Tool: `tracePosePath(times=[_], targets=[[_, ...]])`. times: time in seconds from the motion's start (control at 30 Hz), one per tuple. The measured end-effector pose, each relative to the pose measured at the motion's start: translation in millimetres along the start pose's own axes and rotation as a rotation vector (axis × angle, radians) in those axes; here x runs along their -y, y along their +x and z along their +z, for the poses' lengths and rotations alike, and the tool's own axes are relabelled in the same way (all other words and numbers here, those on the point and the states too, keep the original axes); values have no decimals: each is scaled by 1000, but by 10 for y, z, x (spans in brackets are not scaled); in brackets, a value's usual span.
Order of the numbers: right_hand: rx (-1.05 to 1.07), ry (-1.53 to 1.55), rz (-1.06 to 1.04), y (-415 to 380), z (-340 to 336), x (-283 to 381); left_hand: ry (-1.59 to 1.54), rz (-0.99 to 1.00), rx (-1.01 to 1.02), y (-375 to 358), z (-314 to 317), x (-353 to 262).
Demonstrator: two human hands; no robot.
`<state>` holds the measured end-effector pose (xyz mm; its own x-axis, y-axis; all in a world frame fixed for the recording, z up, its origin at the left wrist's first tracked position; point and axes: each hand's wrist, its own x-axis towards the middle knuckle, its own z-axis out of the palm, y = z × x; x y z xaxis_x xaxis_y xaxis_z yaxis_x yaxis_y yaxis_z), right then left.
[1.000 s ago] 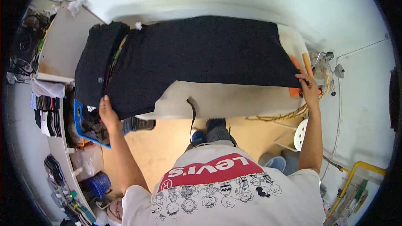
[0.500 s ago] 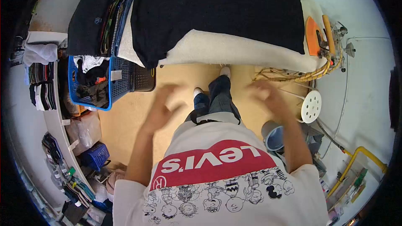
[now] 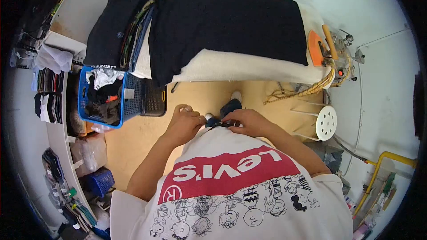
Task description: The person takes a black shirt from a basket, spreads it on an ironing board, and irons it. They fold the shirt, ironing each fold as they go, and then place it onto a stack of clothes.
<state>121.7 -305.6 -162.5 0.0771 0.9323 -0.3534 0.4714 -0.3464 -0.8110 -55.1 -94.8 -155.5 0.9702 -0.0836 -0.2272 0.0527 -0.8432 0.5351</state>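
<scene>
My left hand [image 3: 184,124] is at the left of my waist, its fingers curled in. What they hold, if anything, is hidden. My right hand [image 3: 249,122] reaches across to the front of the waist, thumb and fingers around a black band [image 3: 221,125] at the hem of my white T-shirt [image 3: 222,140]. Ahead of both hands, a black garment [image 3: 231,26] lies spread on the cream padded ironing table [image 3: 231,64]. An iron with an orange base [image 3: 316,49] stands at the table's right end.
Folded dark clothes [image 3: 109,31] are stacked at the table's left. Below them stands a blue basket [image 3: 125,106] of crumpled clothes. A white round stool [image 3: 326,123] and yellow pipe [image 3: 382,162] are at the right; yellow cords [image 3: 307,91] hang under the iron. Shelves [image 3: 62,151] line the left.
Both hands have come inward from apart at the sides to the front of my waist. The view has shifted, so the table sits lower and its far edge shows.
</scene>
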Motion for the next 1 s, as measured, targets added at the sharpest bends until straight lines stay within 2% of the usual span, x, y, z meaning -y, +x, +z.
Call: tracePosePath(times=[0.07,0.13,0.2,0.27,0.37,0.4,0.47,0.53,0.57,0.63,0.67,0.7,0.73,0.77,0.8,0.83,0.87,0.9,0.93,1.0], targets=[[-89,-41,-66,112,47,-129,246,-55,-174,176,80,50],[-78,-150,-60,218,-12,-208,264,-43,-209,326,238,145],[-19,-139,-26,261,13,-288,225,-120,-110,353,468,210],[36,-123,7,360,56,-463,230,-121,-104,370,591,247],[60,-220,17,430,230,-687,310,-105,19,359,976,412],[69,-171,16,427,232,-699,309,-103,17,352,1085,498],[85,-124,19,385,240,-794,75,-182,53,314,1149,558],[61,246,136,178,252,-1008,45,-192,57,134,1122,630],[71,248,140,54,257,-1049,20,-205,55,-1,1103,670],[-110,382,159,-173,184,-1118,-189,-392,50,-396,1408,951],[-231,443,209,-276,146,-1198,-120,-489,268,-525,1325,1030],[-353,508,262,-380,99,-1293,-150,-618,286,-803,1560,1281],[-496,406,300,-501,-36,-1339,-260,-747,331,-1049,1625,1469],[-663,289,325,-622,-43,-1723,-145,-885,472,-1210,1662,1649],[-781,294,334,-744,-235,-1732,-76,-1014,554,-1202,1459,1627],[-946,219,251,-852,-380,-1838,-27,-851,437,-1415,1599,1988],[-1051,114,348,-937,-590,-1879,-157,-848,122,-1496,1690,2267],[-1130,87,476,-972,-809,-1812,-424,-749,-288,-1515,1709,2470],[-1212,91,421,-994,-975,-1947,-839,-865,-593,-1188,1392,2334],[-1345,27,370,-994,-1286,-2231,-738,-795,-914,-581,739,1977]])
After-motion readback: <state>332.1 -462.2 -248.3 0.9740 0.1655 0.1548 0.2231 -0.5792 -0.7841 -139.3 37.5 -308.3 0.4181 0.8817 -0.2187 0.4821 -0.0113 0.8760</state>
